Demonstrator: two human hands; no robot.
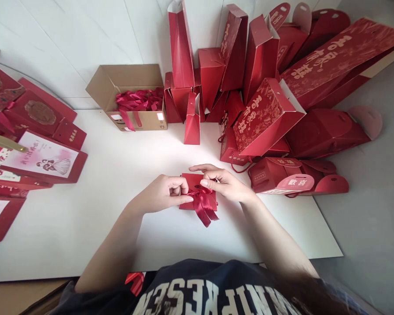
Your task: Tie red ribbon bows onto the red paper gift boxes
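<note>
A small red gift box (188, 204) lies on the white table right in front of me. Dark red satin ribbon (203, 208) is looped at its top, and the tails hang over the near side. My left hand (170, 191) has its thumb and fingers pinched on the ribbon at the box's left. On the right, my right hand (220, 181) pinches the ribbon between thumb and curled fingers, with the index finger reaching out over the box's far edge. The fingers partly hide the bow's middle.
Behind stands an open cardboard box (144, 121) full of red ribbons. Red gift bags and boxes (265, 120) are stacked at the back right, against a grey wall (374, 197). More red boxes with printed cards (52, 155) stand at the left of the white table (95, 210).
</note>
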